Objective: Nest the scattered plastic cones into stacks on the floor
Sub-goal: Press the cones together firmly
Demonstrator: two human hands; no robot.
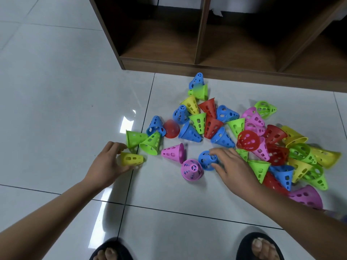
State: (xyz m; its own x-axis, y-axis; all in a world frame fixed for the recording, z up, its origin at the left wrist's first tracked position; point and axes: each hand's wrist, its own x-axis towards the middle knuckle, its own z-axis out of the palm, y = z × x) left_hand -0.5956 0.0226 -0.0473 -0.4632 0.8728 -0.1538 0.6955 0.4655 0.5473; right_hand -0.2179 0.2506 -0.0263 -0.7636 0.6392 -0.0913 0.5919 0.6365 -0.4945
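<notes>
Cones [197, 122] are all loose on the tile floor [56, 91], spread ahead of both hands and thickest beyond and outboard of the right hand [231, 164]. No proper stack visible. A few at the far right may be partly nested, can't tell.

Left hand [109, 162] has its fingers curled round a yellow cone [131, 158] lying on its side, with two green cones [144, 140] just past its fingertips. Right hand pinches a blue cone [207, 160], fingers over the top and thumb underneath.

Step in hand, my read: pick both up and start stacks.

- Grip by the wide rim so the narrow end is free.
- Turn each cone tip-up before mating. Drop it straight over the one below and don't force it at an angle; the perforated walls look likely to snag.
- Pink cone [191, 169] between the hands stands tip-up, a ready base.
- Build stacks on the bare tile on the left hand's side, away from the pile, so they don't get knocked.
- Lift cleanly; the blue one sits close to its neighbours.
</notes>
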